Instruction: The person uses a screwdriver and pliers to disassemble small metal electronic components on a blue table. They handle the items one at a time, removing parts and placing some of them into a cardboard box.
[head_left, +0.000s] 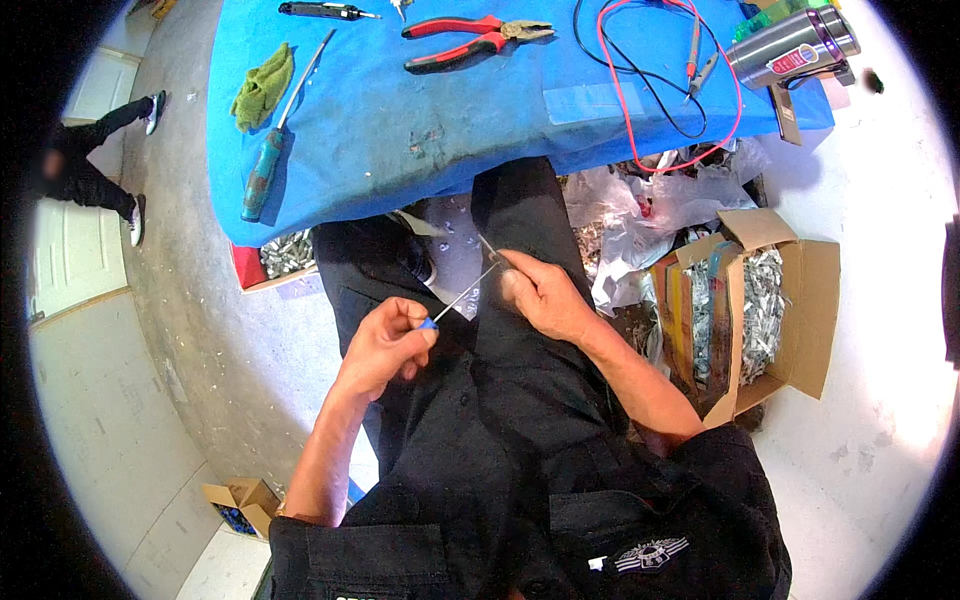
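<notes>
Far on our left, another person in black clothes shows near the wall. Then we come to the blue worktop. A green cloth lies on it, with a big screwdriver just beside.

Below the worktop, over our lap, our left hand pinches the blue end of a thin metal rod with thumb and fingers. The rod is between our two hands. It runs on a slant, up and to the right, so its bare tip points at our right hand. Our left hand is at the blue end, and our right hand is nearer the tip. The right hand's thumb and finger are close together, pinching a small grey bit that pokes out past them. We can't tell if the rod touches it.

Up on the worktop, we see red pliers, then the test probes on their wires, then a shiny flask. Lower down on the right, a cardboard box holds lots of silvery bits.
</notes>
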